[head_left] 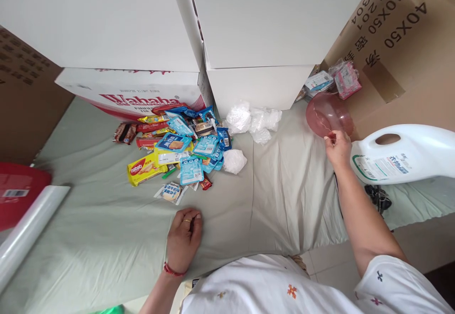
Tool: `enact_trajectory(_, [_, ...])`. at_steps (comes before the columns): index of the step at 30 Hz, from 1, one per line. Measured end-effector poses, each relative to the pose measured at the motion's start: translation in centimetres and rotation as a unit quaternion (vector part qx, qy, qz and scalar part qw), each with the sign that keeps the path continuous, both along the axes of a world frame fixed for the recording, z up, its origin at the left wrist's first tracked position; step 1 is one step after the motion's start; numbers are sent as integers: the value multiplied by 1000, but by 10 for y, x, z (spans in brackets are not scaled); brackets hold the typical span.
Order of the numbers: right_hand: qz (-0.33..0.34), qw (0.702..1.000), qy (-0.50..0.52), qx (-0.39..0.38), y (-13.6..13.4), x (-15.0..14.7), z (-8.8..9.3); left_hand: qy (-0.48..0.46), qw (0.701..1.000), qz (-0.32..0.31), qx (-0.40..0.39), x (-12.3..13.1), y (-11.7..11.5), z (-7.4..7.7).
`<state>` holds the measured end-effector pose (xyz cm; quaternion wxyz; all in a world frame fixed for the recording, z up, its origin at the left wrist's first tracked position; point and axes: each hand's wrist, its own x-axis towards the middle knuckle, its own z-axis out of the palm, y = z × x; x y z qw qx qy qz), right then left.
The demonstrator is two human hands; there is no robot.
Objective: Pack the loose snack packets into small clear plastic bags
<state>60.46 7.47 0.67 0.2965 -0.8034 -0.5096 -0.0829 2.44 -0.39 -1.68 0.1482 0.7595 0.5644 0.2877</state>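
My left hand (184,238), with a ring and a red wrist cord, rests on the green-grey cloth with curled fingers; whether anything is inside cannot be seen. My right hand (338,149) reaches out to the right, its fingers pinched at the near rim of a translucent reddish bowl (329,115). In front of my left hand lies a heap of packaged snacks: a yellow nabati pack (147,168), blue packets (192,169) and a round biscuit packet (171,192). Crumpled clear plastic (263,120) and a white crumpled ball (234,161) lie beside the heap.
White boxes (259,86) and a Wahaha carton (135,91) stand behind. A white detergent jug (401,155) lies right of my right hand, near black clips (378,198). Pink and white packets (346,79) sit behind the bowl. At left are a red container (21,186) and white roll (31,228).
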Motion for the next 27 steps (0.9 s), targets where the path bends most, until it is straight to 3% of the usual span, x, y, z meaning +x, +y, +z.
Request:
enact_trajectory(5, [-3, 999, -8, 35, -11, -11, 10, 6, 1000, 1, 2, 0, 0, -2])
enact_trajectory(10, [-22, 995, -18, 99, -7, -25, 40, 6, 1000, -6, 14, 0, -1, -1])
enact_trajectory(15, [-35, 991, -11, 132, 51, -24, 82, 8, 1000, -10, 24, 2, 0, 0])
enact_trajectory(20, [-55, 997, -37, 37, 132, -9, 119, 2, 999, -10, 31, 3, 1, 1])
enact_trajectory(24, [5, 999, -9, -45, 176, 1, 133, 1, 999, -7, 32, 3, 0, 1])
enact_trajectory(27, [18, 998, 50, -24, 184, 1, 131, -6, 1000, 0, 29, 3, -1, 0])
